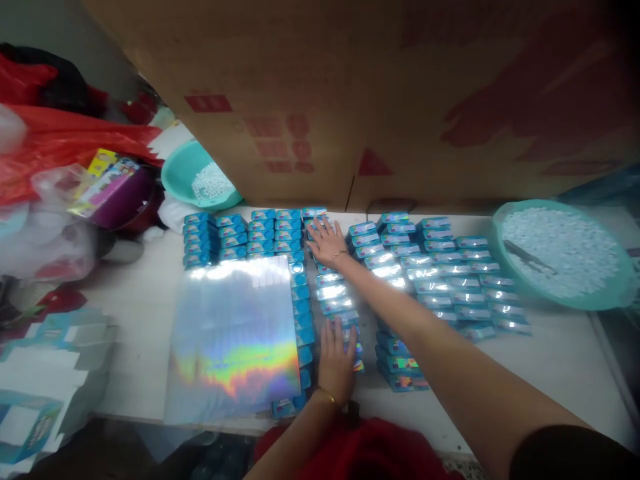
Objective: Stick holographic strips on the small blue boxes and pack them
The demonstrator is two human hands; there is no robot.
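Observation:
Small blue boxes [331, 291] with shiny labels stand in a column between my two hands. My right hand [326, 243] reaches to the far end of this column, its fingers spread over the boxes there. At the near end, my left hand [337, 360] lies over the last boxes with its fingers stretched out; its palm hides part of them. Left of my hands, a shiny holographic sheet [233, 333] covers part of more blue boxes [261, 230] standing in columns. To the right, further rows of blue boxes [460, 283] are partly hidden by my right forearm.
A big cardboard box [325, 100] walls off the table's back. A turquoise basin [505, 267] of small white pieces holds a pair of tweezers [527, 257]. Another turquoise basin [175, 175] stands back left. Flattened cartons [50, 373] and plastic bags [55, 227] crowd the left.

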